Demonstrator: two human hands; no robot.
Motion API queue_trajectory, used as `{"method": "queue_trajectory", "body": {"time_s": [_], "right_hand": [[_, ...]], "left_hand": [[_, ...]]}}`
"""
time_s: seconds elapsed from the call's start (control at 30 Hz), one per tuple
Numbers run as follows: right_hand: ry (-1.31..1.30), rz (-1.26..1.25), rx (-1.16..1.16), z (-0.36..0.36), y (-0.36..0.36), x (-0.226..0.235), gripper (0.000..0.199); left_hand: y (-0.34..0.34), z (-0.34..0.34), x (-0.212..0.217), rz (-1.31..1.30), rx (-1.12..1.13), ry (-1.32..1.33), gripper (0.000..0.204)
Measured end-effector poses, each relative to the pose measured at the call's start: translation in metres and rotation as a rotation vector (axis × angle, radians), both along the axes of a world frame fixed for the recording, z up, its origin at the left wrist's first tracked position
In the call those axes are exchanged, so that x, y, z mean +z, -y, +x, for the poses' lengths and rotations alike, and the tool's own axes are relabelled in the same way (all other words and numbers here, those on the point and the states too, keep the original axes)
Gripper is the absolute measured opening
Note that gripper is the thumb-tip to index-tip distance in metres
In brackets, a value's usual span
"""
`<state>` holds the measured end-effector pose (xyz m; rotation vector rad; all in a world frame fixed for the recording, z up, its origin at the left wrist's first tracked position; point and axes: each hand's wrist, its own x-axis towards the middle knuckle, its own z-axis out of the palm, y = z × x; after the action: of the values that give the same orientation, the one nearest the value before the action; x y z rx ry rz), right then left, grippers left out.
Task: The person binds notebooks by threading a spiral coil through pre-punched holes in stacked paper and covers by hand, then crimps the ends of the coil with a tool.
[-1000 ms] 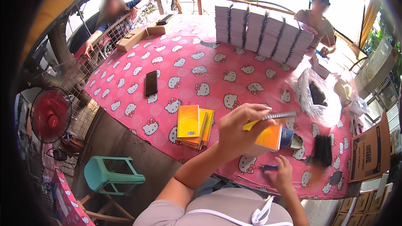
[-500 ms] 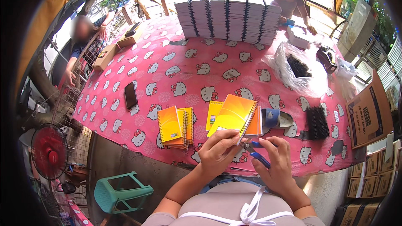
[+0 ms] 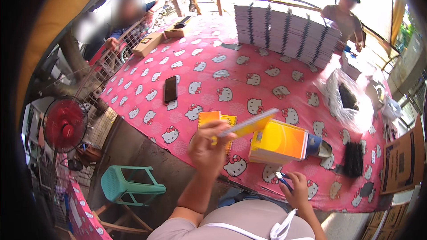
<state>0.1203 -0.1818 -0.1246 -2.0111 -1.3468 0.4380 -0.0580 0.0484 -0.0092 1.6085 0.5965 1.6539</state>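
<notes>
Aloft, left hand grips a yellow spiral notebook above the worktop; right hand clasps blue pliers near the stack.

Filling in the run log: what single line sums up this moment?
left hand: lifts yellow spiral-bound notebook | right hand: holds blue-handled pliers | yellow notebook stack on pink cartoon-cat tablecloth

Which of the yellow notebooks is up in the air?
The yellow spiral notebook held in the left hand. It is lifted edge-on above the table, while the other yellow notebooks lie flat on the pink tablecloth.
</notes>
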Motion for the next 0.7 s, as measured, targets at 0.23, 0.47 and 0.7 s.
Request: {"method": "queue_trajectory", "body": {"time_s": [0.23, 0.47, 0.7], "right_hand": [[0.491, 0.053, -0.271, 0.125, 0.042, -0.062, 0.062], [0.460, -0.680, -1.003, 0.277, 0.050, -0.031, 0.082], [0.578, -0.523, -0.968, 0.326, 0.084, -0.046, 0.045]], "left_hand": [[-0.100, -0.068, 0.037, 0.506, 0.276, -0.829, 0.011], [-0.158, -0.033, -0.110, 0.224, -0.208, -1.536, 0.060], [-0.128, 0.011, -0.084, 0.047, -0.155, -1.183, 0.059]]}}
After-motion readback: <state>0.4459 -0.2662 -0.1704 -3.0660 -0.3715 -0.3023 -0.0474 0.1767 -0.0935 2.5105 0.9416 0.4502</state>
